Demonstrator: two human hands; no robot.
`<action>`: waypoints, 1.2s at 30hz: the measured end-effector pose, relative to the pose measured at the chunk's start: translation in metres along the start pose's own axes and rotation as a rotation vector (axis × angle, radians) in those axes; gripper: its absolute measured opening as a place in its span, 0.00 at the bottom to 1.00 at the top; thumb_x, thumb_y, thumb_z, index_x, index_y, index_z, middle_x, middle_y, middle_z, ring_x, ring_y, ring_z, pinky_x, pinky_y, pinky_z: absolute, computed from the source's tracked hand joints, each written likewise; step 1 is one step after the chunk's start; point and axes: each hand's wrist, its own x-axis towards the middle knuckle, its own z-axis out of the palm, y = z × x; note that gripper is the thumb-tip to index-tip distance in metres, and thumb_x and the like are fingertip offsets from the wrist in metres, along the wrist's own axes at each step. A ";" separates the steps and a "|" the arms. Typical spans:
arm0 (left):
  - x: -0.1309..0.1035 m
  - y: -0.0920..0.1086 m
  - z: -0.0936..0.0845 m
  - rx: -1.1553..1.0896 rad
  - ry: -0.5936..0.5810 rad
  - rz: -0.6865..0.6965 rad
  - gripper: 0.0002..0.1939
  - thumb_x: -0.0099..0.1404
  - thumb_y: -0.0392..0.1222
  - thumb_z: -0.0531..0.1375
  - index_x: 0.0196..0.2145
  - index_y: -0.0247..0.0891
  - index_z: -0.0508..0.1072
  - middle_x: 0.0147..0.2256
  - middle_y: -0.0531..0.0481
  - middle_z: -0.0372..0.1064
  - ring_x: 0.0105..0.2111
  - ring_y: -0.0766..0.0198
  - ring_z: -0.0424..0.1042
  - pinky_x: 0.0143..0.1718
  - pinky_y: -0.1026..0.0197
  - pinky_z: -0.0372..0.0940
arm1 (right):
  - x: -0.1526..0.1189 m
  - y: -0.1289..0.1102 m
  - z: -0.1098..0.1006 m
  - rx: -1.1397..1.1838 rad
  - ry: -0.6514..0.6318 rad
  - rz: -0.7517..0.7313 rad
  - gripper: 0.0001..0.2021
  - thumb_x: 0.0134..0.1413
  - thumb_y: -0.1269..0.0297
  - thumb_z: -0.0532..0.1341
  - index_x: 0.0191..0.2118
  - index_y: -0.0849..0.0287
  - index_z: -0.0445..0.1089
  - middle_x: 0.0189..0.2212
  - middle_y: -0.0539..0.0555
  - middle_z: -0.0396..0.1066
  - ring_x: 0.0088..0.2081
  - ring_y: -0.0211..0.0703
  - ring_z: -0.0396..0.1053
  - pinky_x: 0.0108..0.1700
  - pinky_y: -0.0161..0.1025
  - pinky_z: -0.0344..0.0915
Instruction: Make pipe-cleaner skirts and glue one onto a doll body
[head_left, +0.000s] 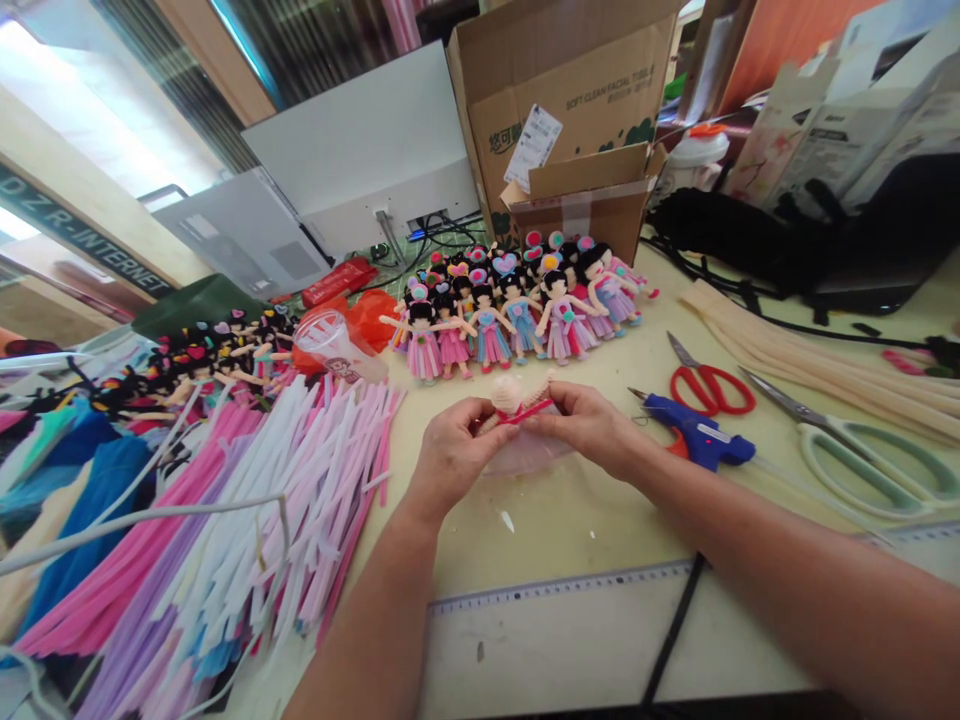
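Observation:
Between my two hands is a small unfinished doll (507, 394) with a bald cream head, bent cream arms, a red strip across its chest and a pale translucent skirt. My left hand (455, 447) pinches the doll's left-hand side, thumb against the red strip. On the other side my right hand (589, 422) grips the strip and upper body with thumb and fingers. Fingertips of both hands nearly meet at the doll's front, and they hide part of its body. A blue glue gun (697, 430) lies just right of my right hand.
Red-handled scissors (712, 388) and green-handled scissors (862, 460) lie at right, near cream pipe cleaners (817, 350). Finished dolls (491, 325) stand behind my hands, before a cardboard box (570, 110). Pink and white pipe cleaners (300, 500) heap at left, beside a plastic cup (330, 340).

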 end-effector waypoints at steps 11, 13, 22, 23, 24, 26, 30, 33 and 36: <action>0.002 -0.001 0.001 -0.045 0.022 -0.039 0.12 0.54 0.46 0.63 0.34 0.36 0.76 0.30 0.50 0.71 0.31 0.63 0.66 0.32 0.63 0.59 | -0.001 -0.002 -0.005 0.062 -0.011 0.056 0.14 0.43 0.55 0.67 0.31 0.60 0.71 0.29 0.50 0.72 0.29 0.37 0.66 0.34 0.35 0.60; 0.002 -0.002 0.002 -0.100 -0.002 -0.071 0.13 0.55 0.47 0.63 0.34 0.36 0.76 0.30 0.51 0.72 0.30 0.64 0.67 0.31 0.63 0.59 | -0.001 -0.001 -0.005 0.110 -0.027 0.087 0.14 0.42 0.55 0.67 0.31 0.60 0.72 0.29 0.50 0.72 0.29 0.37 0.66 0.33 0.35 0.60; 0.002 0.001 0.008 -0.344 -0.045 -0.200 0.14 0.51 0.47 0.65 0.32 0.34 0.75 0.27 0.52 0.70 0.27 0.66 0.66 0.29 0.64 0.60 | 0.003 0.001 -0.013 0.347 -0.077 0.228 0.12 0.35 0.65 0.70 0.30 0.59 0.71 0.27 0.49 0.72 0.28 0.37 0.67 0.32 0.36 0.60; 0.002 0.002 0.008 -0.376 -0.054 -0.210 0.14 0.51 0.47 0.65 0.31 0.34 0.75 0.27 0.52 0.70 0.27 0.66 0.66 0.30 0.63 0.60 | 0.003 0.001 -0.013 0.351 -0.087 0.220 0.13 0.34 0.65 0.71 0.30 0.60 0.71 0.27 0.49 0.72 0.28 0.37 0.66 0.32 0.35 0.60; 0.003 0.002 0.009 -0.410 -0.064 -0.221 0.14 0.50 0.47 0.65 0.31 0.34 0.75 0.27 0.52 0.70 0.27 0.66 0.66 0.30 0.64 0.60 | 0.003 0.001 -0.013 0.350 -0.096 0.214 0.13 0.34 0.65 0.71 0.30 0.60 0.71 0.26 0.49 0.71 0.28 0.37 0.66 0.32 0.35 0.60; 0.003 0.002 0.008 -0.468 -0.085 -0.237 0.14 0.49 0.46 0.66 0.30 0.34 0.74 0.26 0.53 0.69 0.27 0.67 0.65 0.30 0.64 0.59 | 0.003 -0.001 -0.013 0.342 -0.109 0.213 0.13 0.34 0.66 0.71 0.30 0.60 0.71 0.26 0.48 0.70 0.28 0.37 0.66 0.31 0.34 0.59; 0.003 0.001 0.007 -0.515 -0.125 -0.249 0.14 0.47 0.47 0.67 0.27 0.34 0.74 0.24 0.54 0.67 0.25 0.68 0.63 0.28 0.64 0.58 | 0.001 -0.005 -0.013 0.322 -0.129 0.242 0.14 0.33 0.65 0.71 0.31 0.60 0.71 0.25 0.48 0.70 0.28 0.37 0.65 0.29 0.34 0.58; 0.004 0.000 0.005 -0.580 -0.164 -0.253 0.16 0.45 0.47 0.69 0.28 0.34 0.75 0.26 0.53 0.69 0.27 0.67 0.65 0.31 0.63 0.60 | -0.001 -0.007 -0.012 0.301 -0.157 0.248 0.14 0.34 0.63 0.72 0.31 0.59 0.71 0.25 0.48 0.70 0.27 0.36 0.64 0.28 0.33 0.56; 0.004 -0.002 0.003 -0.647 -0.192 -0.251 0.17 0.44 0.45 0.70 0.31 0.34 0.76 0.29 0.52 0.72 0.30 0.66 0.67 0.35 0.62 0.61 | -0.002 -0.008 -0.010 0.277 -0.164 0.219 0.14 0.35 0.61 0.71 0.31 0.59 0.71 0.25 0.48 0.70 0.26 0.36 0.63 0.28 0.34 0.55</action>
